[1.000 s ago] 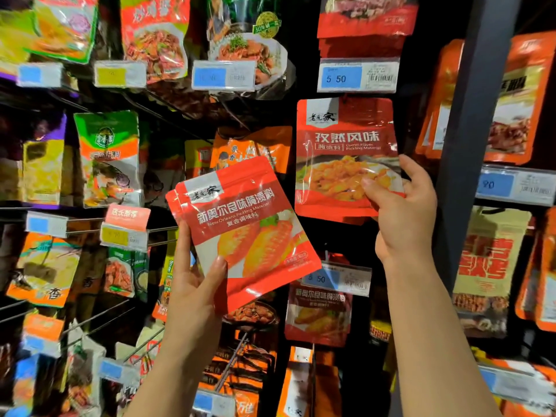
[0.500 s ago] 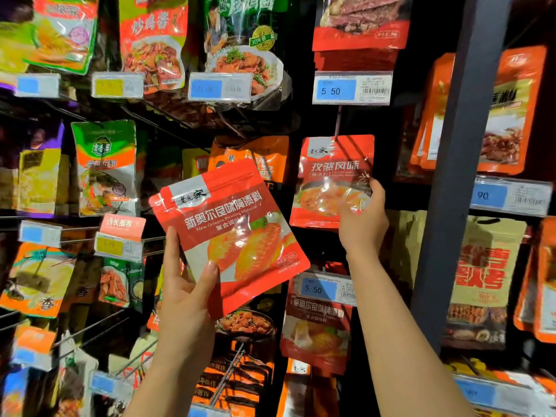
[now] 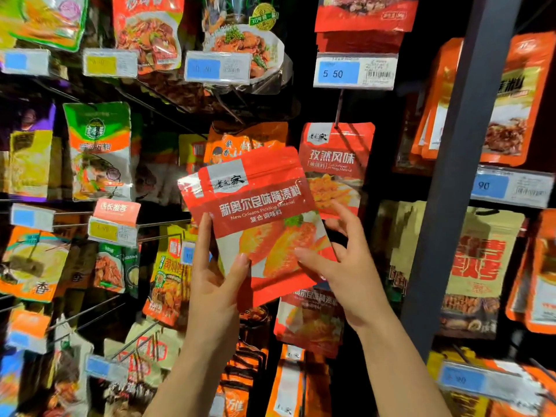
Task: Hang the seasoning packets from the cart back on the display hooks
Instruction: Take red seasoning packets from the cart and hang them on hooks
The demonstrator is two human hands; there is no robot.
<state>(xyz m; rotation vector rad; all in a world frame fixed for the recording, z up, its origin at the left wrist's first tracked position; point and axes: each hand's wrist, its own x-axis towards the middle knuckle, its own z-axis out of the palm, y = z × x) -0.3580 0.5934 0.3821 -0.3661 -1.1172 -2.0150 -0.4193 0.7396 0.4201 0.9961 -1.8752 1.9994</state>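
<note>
Right hand (image 3: 346, 266) now joins left hand (image 3: 216, 284) on glossy red packet (image 3: 258, 218).

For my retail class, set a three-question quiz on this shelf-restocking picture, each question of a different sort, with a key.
1. True or false: the left hand grips the red packet printed "New Orleans".
2. Which price tag hangs right above the cumin packet on its hook? A) the one reading 5 50 B) a yellow one C) a pink one
3. Fill in: the right hand touches the held packet at its ____ edge.

Key: 1 true; 2 A; 3 right.
</note>
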